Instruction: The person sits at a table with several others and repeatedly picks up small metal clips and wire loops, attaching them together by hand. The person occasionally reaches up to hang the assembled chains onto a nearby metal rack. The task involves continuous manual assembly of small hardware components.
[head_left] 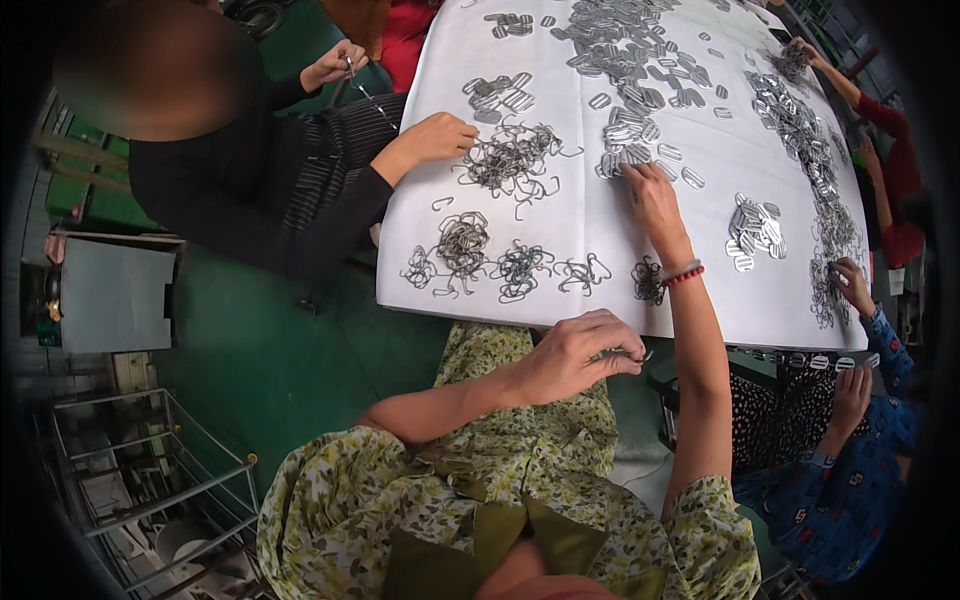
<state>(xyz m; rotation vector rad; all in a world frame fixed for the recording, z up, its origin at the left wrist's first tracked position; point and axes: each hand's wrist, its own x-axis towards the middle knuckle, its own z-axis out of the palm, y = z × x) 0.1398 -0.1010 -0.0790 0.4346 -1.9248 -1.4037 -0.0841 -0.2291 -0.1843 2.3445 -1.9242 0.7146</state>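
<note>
My left hand (585, 355) hovers over my lap, just off the table's near edge. Its thumb and fingers are pinched on a small metal piece (648, 356), mostly hidden, with only a thin tip showing. Stretched forward over the white tabletop (600, 225), my right hand (655, 205) has its fingertips bent together onto the slotted metal buckles (630, 130), which are flat and oval. Its fingers partly cover the buckle they touch. Below the right wrist lies a small heap of bent wire hooks (648, 280).
More hook heaps (462, 242) line the near left edge, with a larger one (512, 158) behind. Loose buckles (755, 230) lie to the right. A co-worker's hand (435, 138) reaches in from the left; another co-worker's hand (852, 285) works at the right. A metal rack (165, 490) stands lower left.
</note>
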